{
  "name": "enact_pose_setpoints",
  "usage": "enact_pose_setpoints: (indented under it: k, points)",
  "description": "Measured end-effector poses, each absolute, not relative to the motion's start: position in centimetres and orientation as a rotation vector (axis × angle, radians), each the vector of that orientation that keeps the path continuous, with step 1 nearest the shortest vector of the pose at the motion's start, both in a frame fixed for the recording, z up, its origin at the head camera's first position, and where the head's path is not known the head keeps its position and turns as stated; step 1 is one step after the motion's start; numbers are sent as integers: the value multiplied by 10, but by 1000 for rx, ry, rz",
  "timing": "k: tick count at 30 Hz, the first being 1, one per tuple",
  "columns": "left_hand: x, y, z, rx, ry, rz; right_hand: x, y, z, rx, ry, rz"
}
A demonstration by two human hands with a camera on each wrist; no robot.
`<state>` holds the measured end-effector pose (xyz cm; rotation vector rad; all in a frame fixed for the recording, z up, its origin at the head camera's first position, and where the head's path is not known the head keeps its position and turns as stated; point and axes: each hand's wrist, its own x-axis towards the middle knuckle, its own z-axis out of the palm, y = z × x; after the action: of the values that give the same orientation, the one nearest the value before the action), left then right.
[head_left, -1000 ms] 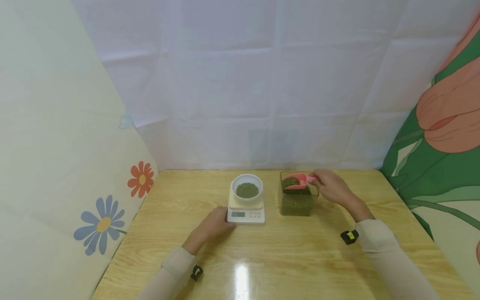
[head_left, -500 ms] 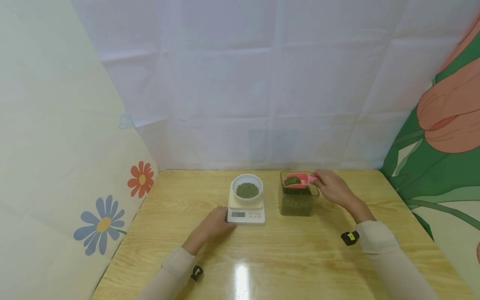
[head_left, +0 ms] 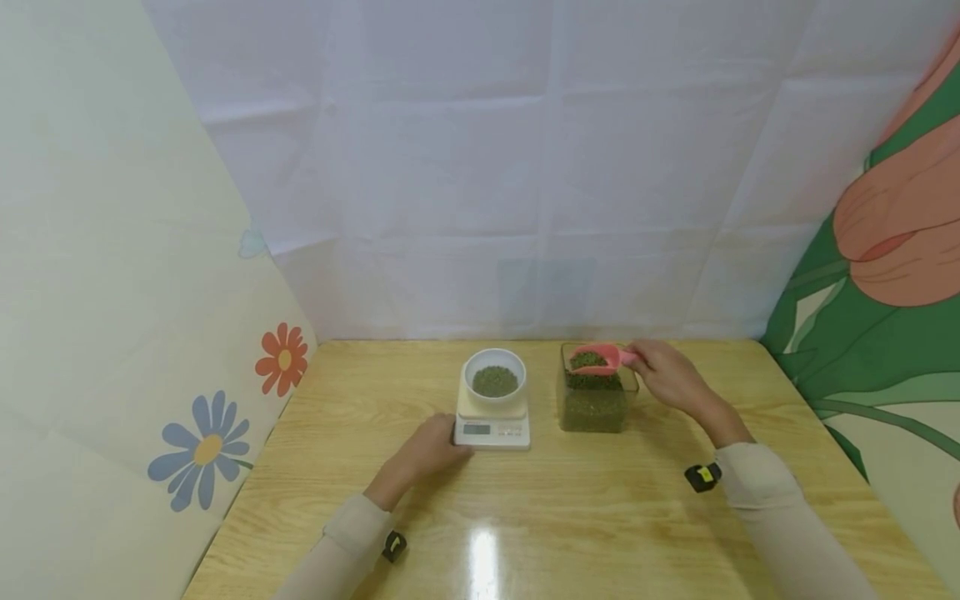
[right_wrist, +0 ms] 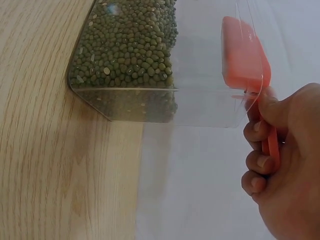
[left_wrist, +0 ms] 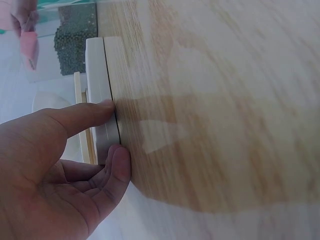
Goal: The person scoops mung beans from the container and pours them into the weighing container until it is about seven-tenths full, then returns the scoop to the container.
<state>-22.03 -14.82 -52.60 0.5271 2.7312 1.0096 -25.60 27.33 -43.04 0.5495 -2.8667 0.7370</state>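
My left hand point(head_left: 429, 446) holds the front left corner of a white kitchen scale point(head_left: 489, 441), with the thumb and curled fingers against its edge in the left wrist view. A white bowl point(head_left: 517, 364) with green mung beans point(head_left: 494, 381) in it stands on the scale. In my right hand point(head_left: 663, 375) is the handle of a pink scoop point(right_wrist: 242, 55), the fingers wrapped round it. The scoop carries a heap of beans and sits at the top of a clear square container point(right_wrist: 200, 107), above the beans point(right_wrist: 130, 50) that partly fill it.
The wooden table point(head_left: 555, 508) bears the scale, with the container to its right. A white cloth point(head_left: 450, 208) hangs behind the table's back edge. Flower-printed sheets point(head_left: 112, 292) stand at both sides. Black straps with small devices point(head_left: 702, 477) hang at the wrists.
The pink scoop has risen slightly and shifted a little to the right above the beans in the container. My left hand, the scale and the bowl keep their places.
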Motion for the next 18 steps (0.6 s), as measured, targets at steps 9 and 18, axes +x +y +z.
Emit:
enact_pose_setpoints:
  k: [9,18]
  points:
    - [-221,-148,-527,531,2739,1002,-256,273,-428,557,-2845,750]
    - [-221,-148,-528,508,2743,1000,-256,272,-426,560,-2838,727]
